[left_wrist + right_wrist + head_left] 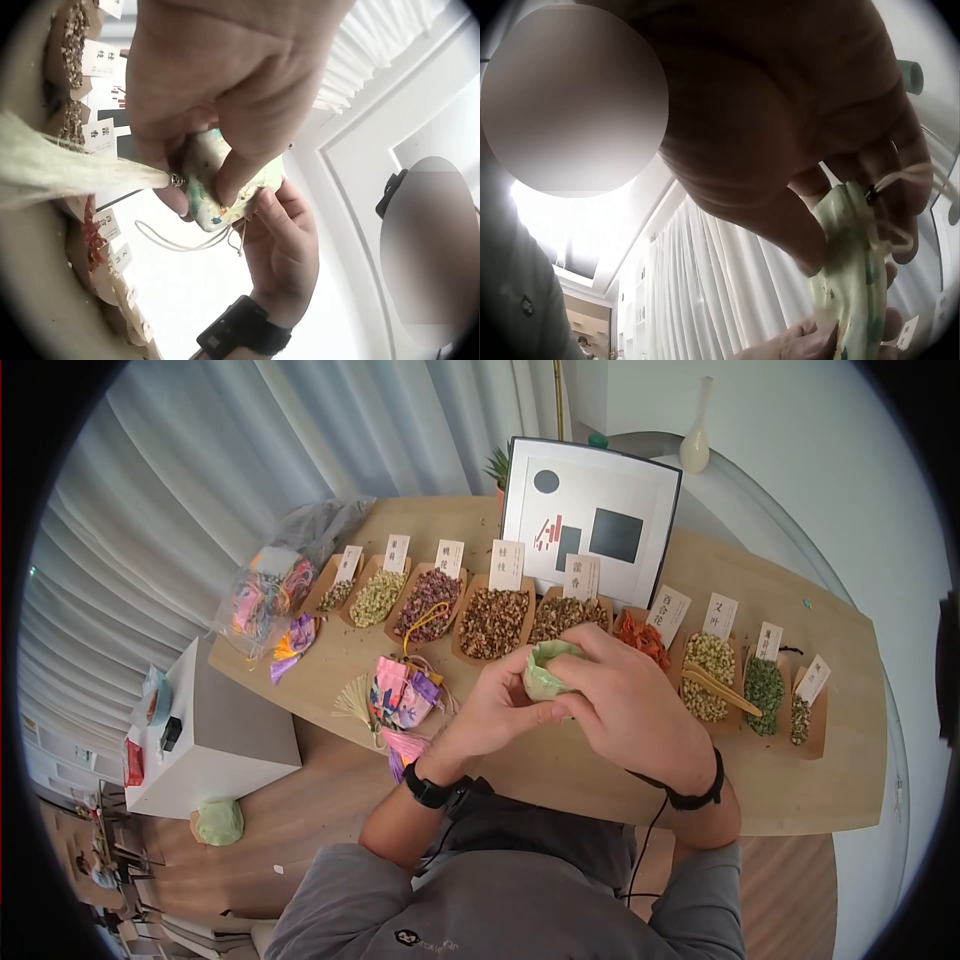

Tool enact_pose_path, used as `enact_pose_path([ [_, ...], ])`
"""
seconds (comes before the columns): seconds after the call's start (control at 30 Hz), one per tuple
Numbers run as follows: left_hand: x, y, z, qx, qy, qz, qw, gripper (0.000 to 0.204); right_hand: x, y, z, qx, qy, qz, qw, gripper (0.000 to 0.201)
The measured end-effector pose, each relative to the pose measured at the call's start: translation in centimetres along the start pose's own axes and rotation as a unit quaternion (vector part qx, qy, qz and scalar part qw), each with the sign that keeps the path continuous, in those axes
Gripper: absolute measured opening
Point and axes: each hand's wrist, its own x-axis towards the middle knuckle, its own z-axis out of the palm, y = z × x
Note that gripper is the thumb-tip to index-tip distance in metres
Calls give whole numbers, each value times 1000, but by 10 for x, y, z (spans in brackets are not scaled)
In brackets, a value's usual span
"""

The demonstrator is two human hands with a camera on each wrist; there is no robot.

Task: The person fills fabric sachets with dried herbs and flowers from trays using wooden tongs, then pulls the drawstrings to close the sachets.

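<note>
A pale green drawstring sachet pouch [548, 668] is held between both hands above the table's front side, its mouth facing up. My left hand [488, 705] grips it with the thumb against its printed side. From the other side my right hand [630, 695] pinches the top edge between thumb and fingers. Coloured specks show on the pouch cloth [244, 199] in the left wrist view, where a cream tassel [82, 165] hangs from its base and a loose cord [180, 246] loops beside it. What lies inside the pouch is hidden.
Labelled paper trays of dried herbs [495, 622] stand in a row across the table [480, 775]. Wooden tongs [722, 690] lie on a right-hand tray. Tasselled pouches [405, 695] lie left of the hands, near a plastic bag [265, 600]. A framed board [595, 510] stands behind.
</note>
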Motion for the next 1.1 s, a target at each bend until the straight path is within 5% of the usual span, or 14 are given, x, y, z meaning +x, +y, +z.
enact_pose_path([
  [0.43,7,-5,0,26,44,-1,999,58,1,28,5,6,-19,24,1000,21],
  [0.6,10,2,-1,29,82,8,996,56,4,23,-11,1,100,19,995,22],
  [0.77,11,1,0,42,91,20,995,58,3,27,-4,-10,82,19,996,23],
  [0.93,8,1,1,-10,94,28,995,38,3,37,7,-51,44,13,998,23],
  [1.1,7,-1,4,-4,143,28,989,36,7,22,5,6,119,9,993,20],
])
